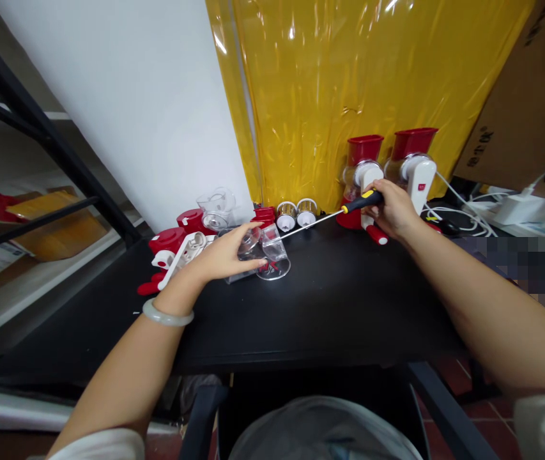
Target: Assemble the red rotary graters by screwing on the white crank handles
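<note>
My right hand point(393, 206) is closed round the black and yellow handle of a screwdriver point(361, 202). Its long shaft points left and down, and the tip meets a clear plastic housing point(275, 263). That housing lies on its side on the black table point(330, 306), with a red mark on it. Thumb and fingers of my left hand point(227, 252) grip the housing from the left; a pale bangle circles that wrist. Just behind it are two drum graters point(307, 212) with white ends and some red parts point(264, 216).
Two assembled red and white rotary graters point(418, 169) stand at the back right. Loose red bases point(169, 239), a white crank arm point(181, 255) and another clear housing point(217, 206) lie at the left. Cables and a white adapter point(519, 206) sit far right. A lined bin point(324, 428) is below the table edge.
</note>
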Action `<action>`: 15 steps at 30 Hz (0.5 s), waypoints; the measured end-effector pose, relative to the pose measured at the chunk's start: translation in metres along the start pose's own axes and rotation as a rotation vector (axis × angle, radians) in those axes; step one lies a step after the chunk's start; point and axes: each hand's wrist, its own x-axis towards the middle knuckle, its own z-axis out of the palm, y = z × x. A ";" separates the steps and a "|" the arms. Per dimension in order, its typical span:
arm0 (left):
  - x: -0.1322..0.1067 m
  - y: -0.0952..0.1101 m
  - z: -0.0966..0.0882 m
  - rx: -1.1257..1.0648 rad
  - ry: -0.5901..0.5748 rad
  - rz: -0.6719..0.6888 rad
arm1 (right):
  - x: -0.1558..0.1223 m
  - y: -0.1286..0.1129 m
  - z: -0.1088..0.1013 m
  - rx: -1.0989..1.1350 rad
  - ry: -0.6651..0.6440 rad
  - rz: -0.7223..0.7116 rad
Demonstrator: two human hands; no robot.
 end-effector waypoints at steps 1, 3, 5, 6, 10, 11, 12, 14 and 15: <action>0.000 0.000 0.000 -0.002 0.002 0.002 | 0.000 0.000 0.000 0.004 0.010 0.005; 0.000 0.001 0.000 -0.011 0.005 0.010 | 0.001 0.001 0.001 0.024 0.033 0.017; 0.000 0.000 0.000 -0.019 0.005 0.017 | 0.001 0.001 0.001 0.060 0.057 0.029; 0.000 0.000 0.000 -0.019 0.002 0.016 | 0.001 0.001 0.002 0.077 0.066 0.034; 0.000 -0.002 0.001 -0.005 0.002 0.018 | 0.000 0.001 0.000 0.068 0.067 0.049; 0.000 -0.003 0.001 -0.002 0.008 0.022 | -0.001 0.001 0.000 0.058 0.059 0.049; 0.000 -0.003 0.001 -0.001 0.013 0.027 | -0.001 0.001 -0.001 0.049 0.051 0.045; 0.000 -0.002 0.001 0.002 0.015 0.026 | -0.001 0.002 -0.001 0.034 0.044 0.032; 0.000 -0.002 0.000 0.002 0.013 0.020 | -0.001 0.003 -0.001 0.027 0.046 0.024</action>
